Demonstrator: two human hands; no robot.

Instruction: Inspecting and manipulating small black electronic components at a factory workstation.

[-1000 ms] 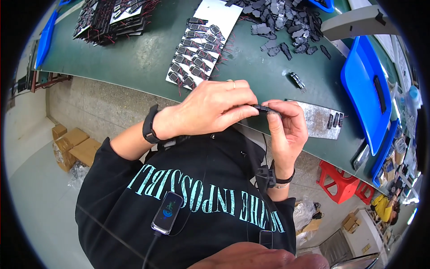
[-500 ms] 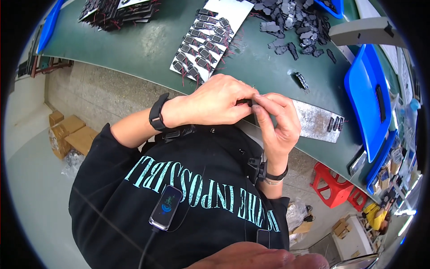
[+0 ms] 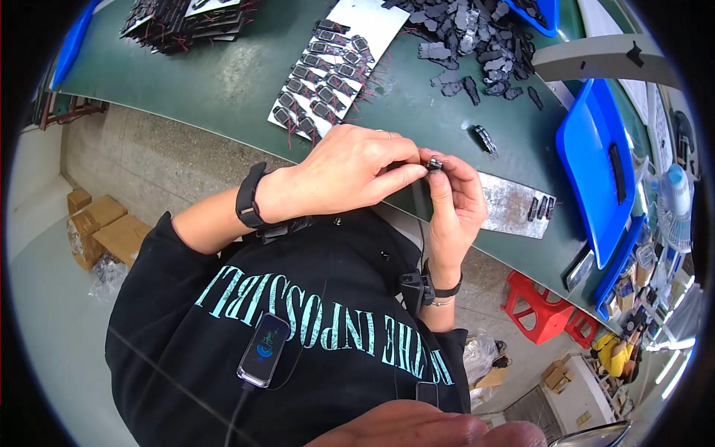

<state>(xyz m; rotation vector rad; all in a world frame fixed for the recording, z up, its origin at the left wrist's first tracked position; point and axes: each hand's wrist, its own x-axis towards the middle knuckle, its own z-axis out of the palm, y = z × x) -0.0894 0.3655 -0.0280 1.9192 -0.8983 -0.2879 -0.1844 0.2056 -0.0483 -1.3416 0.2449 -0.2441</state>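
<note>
left hand and right hand narrowly pinched a small black part; this fine handling seemingly called for steady fingertips next

Can see brown cardboard boxes on the floor at left — with clear plastic wrapping just beside them. Toward the lower right, can make out a red plastic stool, some crumpled clear plastic and a small brown carton. Farther right, can spot a person in yellow — and, higher up, a pale fan.
</note>
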